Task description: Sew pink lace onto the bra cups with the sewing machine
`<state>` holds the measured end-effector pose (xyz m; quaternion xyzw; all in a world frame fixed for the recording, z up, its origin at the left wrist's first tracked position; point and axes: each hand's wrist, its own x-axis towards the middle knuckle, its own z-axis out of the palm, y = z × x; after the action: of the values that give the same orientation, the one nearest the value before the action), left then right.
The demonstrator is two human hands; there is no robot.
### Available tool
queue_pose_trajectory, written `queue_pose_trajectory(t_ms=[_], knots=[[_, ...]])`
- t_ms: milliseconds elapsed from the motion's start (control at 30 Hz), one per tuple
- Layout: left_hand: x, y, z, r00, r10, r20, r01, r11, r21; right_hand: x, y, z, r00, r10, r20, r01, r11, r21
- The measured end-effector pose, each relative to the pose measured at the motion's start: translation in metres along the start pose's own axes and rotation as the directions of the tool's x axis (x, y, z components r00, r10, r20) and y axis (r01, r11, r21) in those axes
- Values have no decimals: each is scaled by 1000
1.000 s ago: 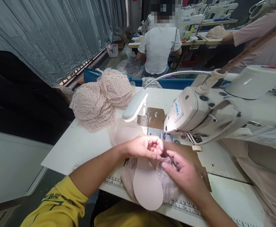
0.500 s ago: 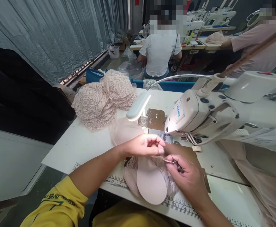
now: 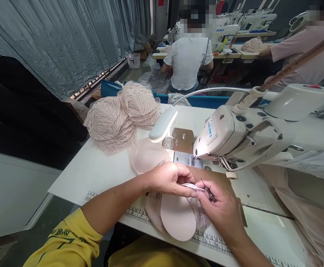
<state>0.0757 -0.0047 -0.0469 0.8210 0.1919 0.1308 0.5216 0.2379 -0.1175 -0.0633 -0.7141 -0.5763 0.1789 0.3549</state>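
A pale pink bra cup piece with a lace border (image 3: 178,218) hangs over the front edge of the sewing table, its smooth padded side facing me. My left hand (image 3: 175,180) pinches the upper edge of this piece between thumb and fingers. Close beside it, my right hand (image 3: 220,204) is closed on the same edge and also keeps small dark thread snips (image 3: 210,194) within its fingers, one thin blade pointing up. Behind my left hand, a second cup (image 3: 148,157) with sheer fabric lies on the table. The fingertips partly cover the gripped edge.
A sewing machine (image 3: 220,129) stands just beyond my hands, lit by a gooseneck lamp (image 3: 162,128). Stacked lace cups (image 3: 109,126) sit at the back left. Beige fabric (image 3: 298,207) drapes at the right. Two people work at machines farther back.
My left hand has moved slightly down and closer to the right, and now pinches the edge beside the right fingers. My right hand has stayed nearly in place with the snips.
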Motion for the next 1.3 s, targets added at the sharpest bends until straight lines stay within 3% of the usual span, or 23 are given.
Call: queue_pose_trajectory(t_ms=[100,167,333,500,667,767,867,933,1000,1133,1300], knots=[[1,0,3,1000,23,11,-23,998,63,0,0,0,1000,-2,12,2,1000,-3],[1,-3,4,1000,-15,7,15,1000,21,0,0,0,1000,0,15,0,1000,0],[0,-8,6,992,-99,82,119,952,-282,0,2,1,1000,-15,25,14,999,29],[2,-8,6,989,-93,118,145,794,-591,0,5,2,999,-38,7,38,999,22],[4,-5,4,986,-127,104,164,731,-662,0,6,2,999,-48,5,48,999,11],[3,-4,4,994,-105,41,108,793,-600,0,6,2,999,-43,-6,43,999,0],[1,-3,6,997,-60,-53,40,945,-325,0,5,2,999,-41,-3,41,999,-7],[1,-2,7,998,-29,-47,24,993,-113,0,4,2,999,-43,6,43,999,-9],[1,-4,8,999,-47,-18,46,998,-32,0,4,2,999,-40,10,40,999,-15],[2,-14,8,990,-139,20,140,960,-242,0,5,1,999,-31,39,32,999,-35],[4,-17,6,989,-115,89,146,790,-596,2,6,0,997,4,80,-2,1000,-19]])
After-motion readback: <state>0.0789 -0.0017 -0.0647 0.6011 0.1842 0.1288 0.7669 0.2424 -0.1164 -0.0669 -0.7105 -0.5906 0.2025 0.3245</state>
